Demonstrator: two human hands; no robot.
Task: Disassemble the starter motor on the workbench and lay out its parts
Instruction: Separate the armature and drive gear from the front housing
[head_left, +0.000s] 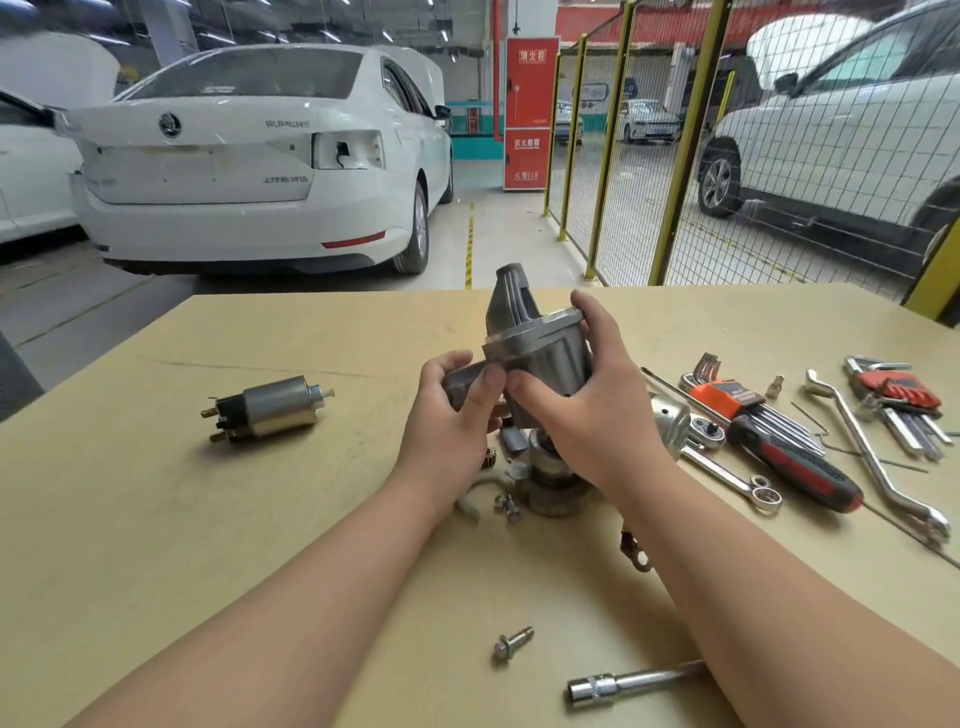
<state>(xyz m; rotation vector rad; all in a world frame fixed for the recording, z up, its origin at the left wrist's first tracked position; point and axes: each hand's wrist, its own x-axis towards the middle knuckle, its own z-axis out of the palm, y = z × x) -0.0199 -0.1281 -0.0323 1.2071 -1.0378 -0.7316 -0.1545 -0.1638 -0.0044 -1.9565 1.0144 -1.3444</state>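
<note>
1. Head view, the hold: the grey cast nose housing (535, 343) of the starter motor is lifted clear of the surface (208, 519), above its middle. The left hand (457, 410) has its grip curled round the lower lug, thumb pressed on top. The right hand (592, 400) has its grip wrapped round the bell, fingertips on the rim.
2. Head view, laid out: the solenoid (270, 408) lies well apart to the left. Directly under the hands stands a steel stack (550, 483), perhaps the drive assembly, with small loose parts just beside it. A bolt (511, 643) and a socket extension (623, 686) lie nearer the person. A set of hex keys (727, 395) and a screwdriver (795, 467) lie to the right.
3. Step in hand, as I judge it: the housing looks freed and is being turned over for inspection; disassembly seems well along.
4. Next move: it likely calls for setting the housing down in a free spot, apart from the solenoid, without knocking the stack below.
</note>
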